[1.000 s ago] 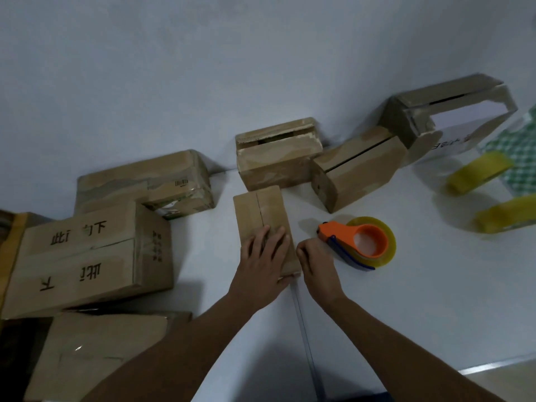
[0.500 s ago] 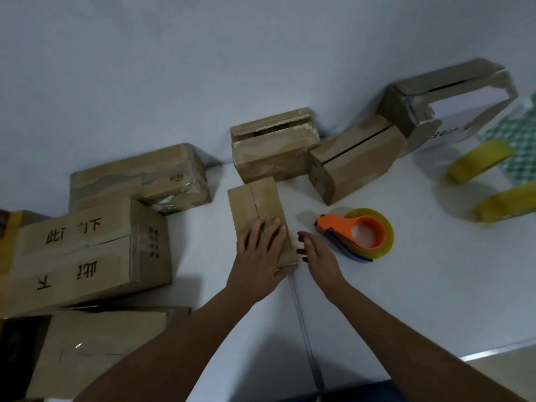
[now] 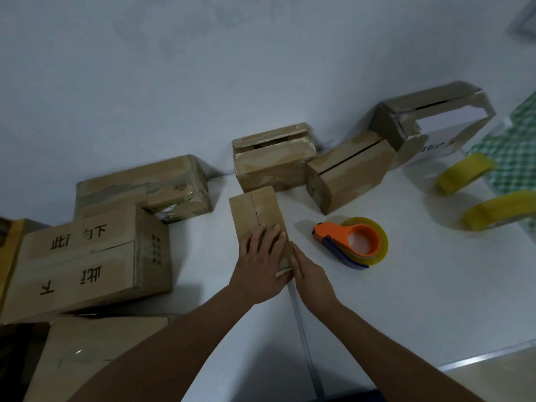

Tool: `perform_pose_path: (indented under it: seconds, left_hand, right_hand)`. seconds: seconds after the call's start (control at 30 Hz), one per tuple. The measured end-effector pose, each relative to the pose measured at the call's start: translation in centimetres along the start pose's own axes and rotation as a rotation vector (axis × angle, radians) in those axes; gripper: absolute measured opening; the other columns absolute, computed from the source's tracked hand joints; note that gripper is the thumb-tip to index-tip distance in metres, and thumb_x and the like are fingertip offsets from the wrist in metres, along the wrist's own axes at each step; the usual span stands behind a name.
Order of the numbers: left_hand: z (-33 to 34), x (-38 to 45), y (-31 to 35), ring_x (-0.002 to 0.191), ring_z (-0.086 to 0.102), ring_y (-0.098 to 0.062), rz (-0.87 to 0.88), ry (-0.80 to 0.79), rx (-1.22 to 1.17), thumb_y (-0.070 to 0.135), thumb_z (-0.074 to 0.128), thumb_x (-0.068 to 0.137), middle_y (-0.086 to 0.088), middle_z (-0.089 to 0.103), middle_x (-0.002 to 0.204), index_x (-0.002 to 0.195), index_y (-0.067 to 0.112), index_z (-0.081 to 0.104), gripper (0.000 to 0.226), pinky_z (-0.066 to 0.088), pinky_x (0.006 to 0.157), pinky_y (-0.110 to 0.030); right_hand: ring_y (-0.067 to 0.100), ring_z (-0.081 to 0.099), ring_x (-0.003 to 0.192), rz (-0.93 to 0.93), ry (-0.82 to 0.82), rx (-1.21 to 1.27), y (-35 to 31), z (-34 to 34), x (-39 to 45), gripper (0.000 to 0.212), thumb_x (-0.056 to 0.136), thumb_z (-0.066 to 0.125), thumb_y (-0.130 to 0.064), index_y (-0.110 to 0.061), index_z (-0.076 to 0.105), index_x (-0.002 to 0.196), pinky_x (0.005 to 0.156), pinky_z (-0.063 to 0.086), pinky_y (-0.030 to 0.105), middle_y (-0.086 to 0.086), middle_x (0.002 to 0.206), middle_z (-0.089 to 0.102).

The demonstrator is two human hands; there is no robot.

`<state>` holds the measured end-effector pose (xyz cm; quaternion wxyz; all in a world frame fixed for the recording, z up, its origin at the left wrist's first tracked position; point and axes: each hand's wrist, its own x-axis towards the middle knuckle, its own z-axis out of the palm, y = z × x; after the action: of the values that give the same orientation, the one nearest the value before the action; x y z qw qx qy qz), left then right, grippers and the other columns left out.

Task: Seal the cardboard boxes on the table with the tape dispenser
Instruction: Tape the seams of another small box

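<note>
I see a small box [image 3: 256, 216] lying flat on the white bench [image 3: 406, 300], near the middle, its two top flaps meeting along a seam that runs away from me. My left hand [image 3: 261, 262] rests palm-down on the near end of the box, fingers [image 3: 272, 237] straight and slightly spread across the flaps, pressing them flat. My right hand [image 3: 311, 278] sits at the box's near right corner, fingers straight and together, laid edge-on against the side of the box; it grips nothing.

The tape dispenser [image 3: 352, 242], orange with a blue handle and a yellowish roll, lies on its side on the bench just right of the box, apart from both hands.

Behind the small box stand two more boxes against the wall: one [image 3: 272, 163] with its top flap ajar, one [image 3: 348, 175] angled, with a dark slit along its top. Further right is a larger carton [image 3: 429, 117] with a white panel. Two loose tape rolls [image 3: 464, 172] [image 3: 499, 210] lie at the right, beside a green checked cloth [image 3: 516, 152].

At the left, a printed carton [image 3: 87, 256] sits on another carton [image 3: 87, 352], with a taped box [image 3: 142, 187] behind it.
</note>
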<state>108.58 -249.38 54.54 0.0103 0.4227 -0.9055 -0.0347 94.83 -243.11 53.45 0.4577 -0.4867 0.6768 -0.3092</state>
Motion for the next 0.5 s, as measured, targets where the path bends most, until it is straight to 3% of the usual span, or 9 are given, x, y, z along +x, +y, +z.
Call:
perform_pose_path:
  seconds: [0.07,0.13,0.2,0.27,0.37,0.5]
  left_hand:
    - [-1.1,0.7,-0.9,0.146,0.026,-0.029,0.013,-0.163,-0.068,0.064,0.042,0.090,0.000,0.031,0.159,0.150,0.020,0.038,0.074,0.027,0.111,-0.047]
    - [-2.5,2.0,-2.9,0.146,0.018,-0.022,-0.026,-0.340,-0.244,0.054,0.041,0.097,0.010,0.022,0.161,0.151,0.030,0.031,0.060,0.021,0.114,-0.044]
    - [-4.4,3.1,-4.8,0.140,0.029,-0.022,-0.085,-0.480,-0.570,0.034,0.050,0.099,0.008,0.036,0.153,0.145,0.033,0.039,0.047,0.028,0.114,-0.044]
    - [-5.7,3.2,-5.4,0.130,0.044,-0.018,-0.164,-0.502,-0.929,0.018,0.052,0.100,0.004,0.051,0.139,0.136,0.028,0.048,0.037,0.038,0.109,-0.038]
    - [-6.4,2.3,-4.7,0.124,0.053,-0.010,-0.305,-0.315,-1.220,0.004,0.049,0.101,0.010,0.054,0.135,0.126,0.023,0.058,0.033,0.048,0.097,-0.021]
    - [-6.2,-0.3,-5.7,0.108,0.067,-0.019,-0.755,0.319,-1.671,0.003,0.053,0.099,-0.001,0.063,0.124,0.108,0.016,0.067,0.021,0.054,0.097,-0.033]
  right_hand:
    - [0.014,0.029,0.143,0.012,0.008,0.012,-0.5,-0.2,0.0,0.052,0.105,0.033,-0.030,-0.022,0.016,0.154,0.117,0.025,0.025,-0.002,0.159,0.023]
    - [0.007,0.012,0.147,-0.034,0.045,-0.059,-1.4,-0.1,-0.3,0.057,0.105,0.031,-0.035,-0.024,0.005,0.154,0.119,0.016,0.026,-0.006,0.163,0.004]
    - [0.005,0.000,0.147,-0.175,0.072,-0.260,-2.5,0.1,-0.5,0.058,0.106,0.033,-0.031,-0.023,0.002,0.154,0.118,0.008,0.022,-0.004,0.163,-0.003]
    - [0.013,-0.003,0.150,-0.323,0.023,-0.522,-3.1,0.6,-0.3,0.063,0.104,0.038,-0.031,-0.019,0.004,0.155,0.122,0.008,0.032,0.001,0.163,-0.004]
    - [0.021,-0.015,0.149,-0.334,-0.118,-0.796,-3.2,1.0,0.4,0.076,0.101,0.037,-0.049,-0.017,-0.005,0.155,0.123,0.004,0.039,0.007,0.162,-0.017]
    - [0.024,-0.028,0.145,-0.317,-0.159,-0.945,-2.1,1.4,0.8,0.075,0.101,0.027,-0.055,-0.022,-0.018,0.151,0.123,-0.001,0.042,0.009,0.158,-0.029]
